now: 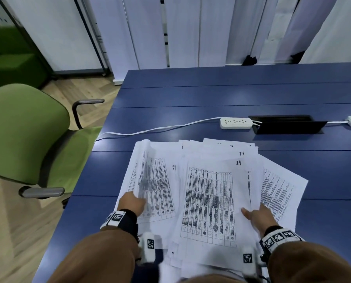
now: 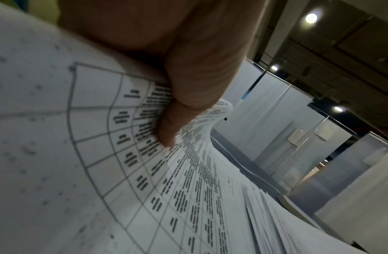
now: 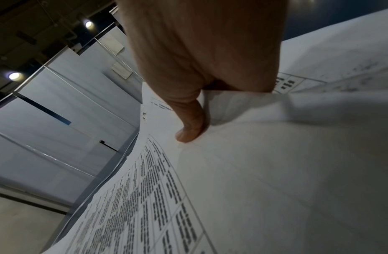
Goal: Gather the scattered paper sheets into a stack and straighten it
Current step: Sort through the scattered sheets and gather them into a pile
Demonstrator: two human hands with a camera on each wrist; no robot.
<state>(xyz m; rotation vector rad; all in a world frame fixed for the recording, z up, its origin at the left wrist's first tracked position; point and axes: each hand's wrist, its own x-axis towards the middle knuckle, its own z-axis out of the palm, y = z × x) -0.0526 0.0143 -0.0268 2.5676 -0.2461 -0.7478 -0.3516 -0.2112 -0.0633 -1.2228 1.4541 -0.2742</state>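
Paper sheets [image 1: 209,203] overlap (lower ones hidden), left hand [image 1: 132,202] and right hand [image 1: 259,216] pinching their edges.

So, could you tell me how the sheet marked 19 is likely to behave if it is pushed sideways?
The sheet marked 19 probably slides easily, lying loose atop other paper sheets. It likely buckles rather than moving stiffly; the curled sheet at the left hand is already bending.
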